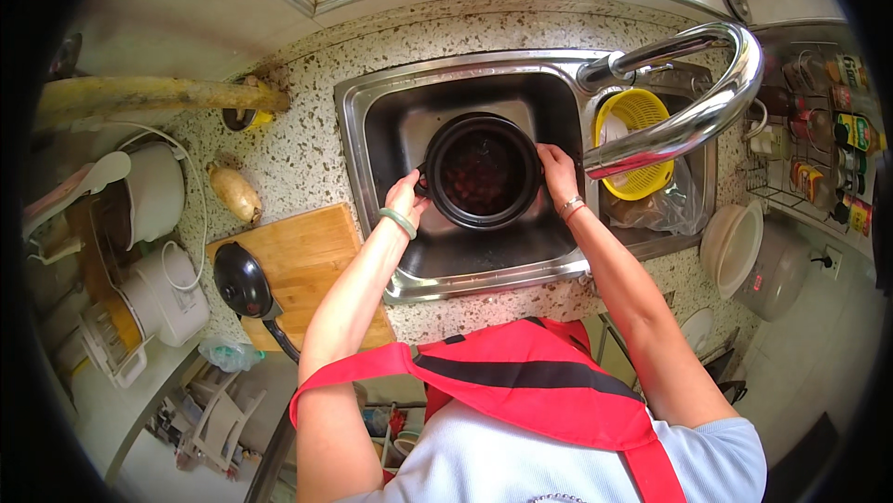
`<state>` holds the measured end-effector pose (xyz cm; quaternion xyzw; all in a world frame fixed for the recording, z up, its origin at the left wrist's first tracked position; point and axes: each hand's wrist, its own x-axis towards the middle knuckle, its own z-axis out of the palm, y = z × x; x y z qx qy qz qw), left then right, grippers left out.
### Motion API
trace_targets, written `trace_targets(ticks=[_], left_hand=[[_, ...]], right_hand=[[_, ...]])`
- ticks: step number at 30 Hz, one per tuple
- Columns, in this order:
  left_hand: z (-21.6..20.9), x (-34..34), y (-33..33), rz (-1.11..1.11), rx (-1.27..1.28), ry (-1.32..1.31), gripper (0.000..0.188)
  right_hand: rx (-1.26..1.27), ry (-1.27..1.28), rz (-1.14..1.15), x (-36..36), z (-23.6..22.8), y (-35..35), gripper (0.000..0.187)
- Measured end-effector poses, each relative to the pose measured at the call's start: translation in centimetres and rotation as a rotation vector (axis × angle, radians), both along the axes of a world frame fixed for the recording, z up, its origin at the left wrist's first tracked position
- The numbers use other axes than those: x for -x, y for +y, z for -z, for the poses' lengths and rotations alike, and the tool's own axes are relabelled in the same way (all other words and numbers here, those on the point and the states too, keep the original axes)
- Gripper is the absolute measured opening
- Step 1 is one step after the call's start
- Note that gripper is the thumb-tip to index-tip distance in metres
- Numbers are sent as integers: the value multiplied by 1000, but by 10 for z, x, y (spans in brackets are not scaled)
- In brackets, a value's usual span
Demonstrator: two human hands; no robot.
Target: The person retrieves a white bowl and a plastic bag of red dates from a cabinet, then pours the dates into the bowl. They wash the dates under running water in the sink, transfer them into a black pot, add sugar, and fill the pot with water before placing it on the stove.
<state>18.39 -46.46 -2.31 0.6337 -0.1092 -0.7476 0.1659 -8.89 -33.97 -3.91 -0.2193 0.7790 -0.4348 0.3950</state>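
Note:
A round black pot (484, 220) sits in, or is held just over, the left basin of the steel sink (446, 268); I cannot tell whether it touches the bottom. Dark liquid with reddish-brown pieces (479, 173) shows inside it. At the pot's left side, my left hand (406, 198) closes round a small side handle, a pale green bangle on the wrist. My right hand (558, 174) grips the opposite side, its fingers wrapped at the rim and a bracelet on that wrist. The chrome faucet (688, 135) arches over the right basin, its spout end close to my right hand.
A yellow colander (635, 182) and a clear plastic bag (660, 210) occupy the right basin. Left of the sink lie a wooden cutting board (316, 252), a black lid (244, 280) and a brown root vegetable (234, 192). Spice jars fill a rack (791, 201) at the right.

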Motion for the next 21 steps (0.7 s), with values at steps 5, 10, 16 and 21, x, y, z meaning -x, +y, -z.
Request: trace_targets(ticks=[5, 10, 16, 21], left_hand=[[-10, 5, -1, 92, 38, 31, 24], [-20, 15, 4, 228, 128, -187, 61], [-38, 26, 9, 260, 623, -326, 55], [-92, 55, 13, 122, 541, -13, 56]], right_hand=[[-108, 306, -112, 1, -5, 7, 37], [37, 137, -13, 25, -41, -3, 42], [256, 65, 348, 85, -169, -36, 57], [82, 380, 322, 125, -179, -54, 58]])
